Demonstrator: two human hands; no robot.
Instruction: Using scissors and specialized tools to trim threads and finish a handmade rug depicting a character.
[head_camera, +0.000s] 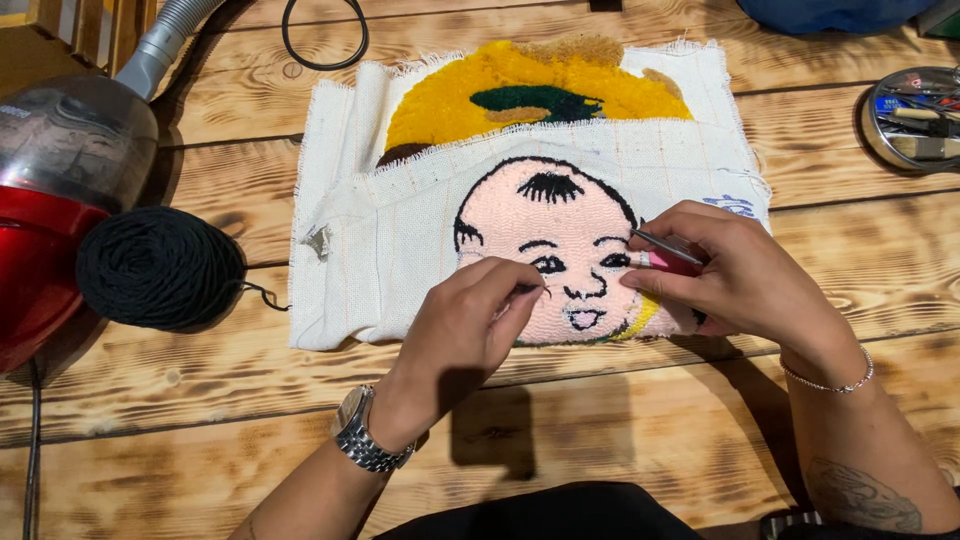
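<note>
Left hand (470, 325) pinching black yarn on tufted baby-face rug (560, 255). Right hand (735, 275) gripping pink-handled tool (665, 255) against rug. Black yarn ball (160, 268) beside on wooden table (200, 420).

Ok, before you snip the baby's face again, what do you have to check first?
1. Right hand grips the pink-handled tool: ok.
2. Tool tip near the eye of the tufted baby face: ok.
3. Left hand fingertips press the pile by the cheek: ok.
4. White backing cloth lies flat: not ok, its left edge is rumpled.
5. Black yarn ball clear of the hands: ok.
6. Blades open or shut: cannot tell.
</note>
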